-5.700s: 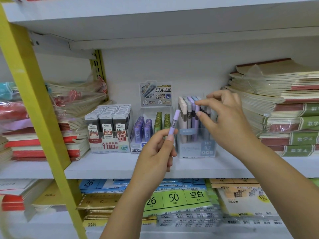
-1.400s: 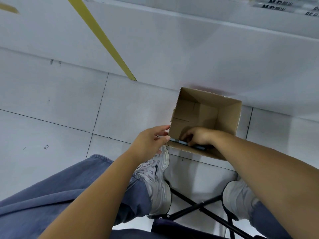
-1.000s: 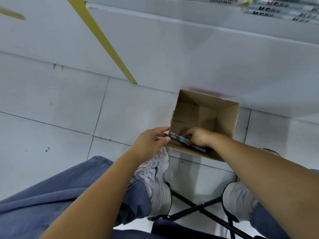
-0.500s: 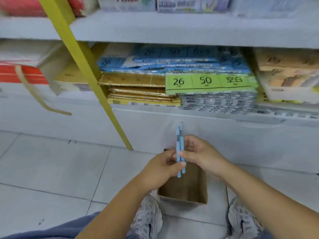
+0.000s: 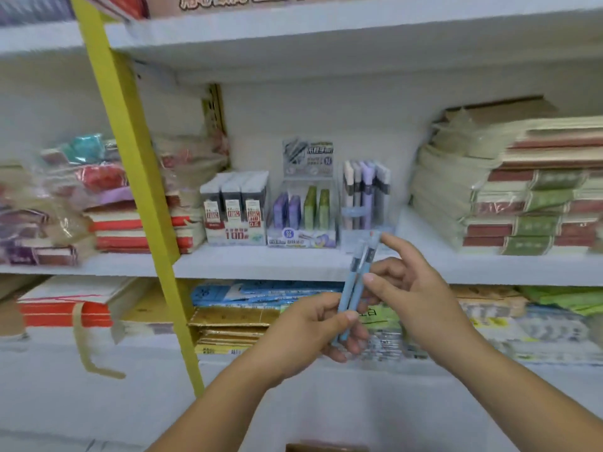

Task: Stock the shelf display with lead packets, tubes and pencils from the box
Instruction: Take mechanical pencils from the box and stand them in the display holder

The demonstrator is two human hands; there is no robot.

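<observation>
a long white metal shelf board (image 5: 261, 262) runs across the middle of the scene, crossed on the left by a slanting yellow upright post (image 5: 130, 158). at the far right of the board lie tall stacks of green-and-red banded notebooks (image 5: 522, 197), and at the far left bagged stacks of red and purple stationery (image 5: 98, 197).

between them three displays stand in a row: a white carton of grey lead packets (image 5: 236, 208), then a clear tray of purple and green lead tubes (image 5: 303, 216), then on the right a clear plastic pencil holder (image 5: 365, 197) with pencils upright in it. a brown cardboard box (image 5: 326, 447) shows only as a sliver at the near bottom edge.

nearer, in front of the board's edge, the left hand (image 5: 306, 337) has its fingers curled round the lower end of two pale blue pencils (image 5: 354, 288). the right hand (image 5: 414, 295) pinches them higher up, thumb in front and fingers behind, forefinger stretched up to their tips. the pencils stand almost upright, side by side, just below the pencil holder and not yet in it.

to my eye the step in hand is the pencil stocking, with this pair on its way in. the next move seems to call for the right hand to draw one pencil free, lift it over the holder's rim and lower it into a gap among those already standing, without tipping them.
</observation>
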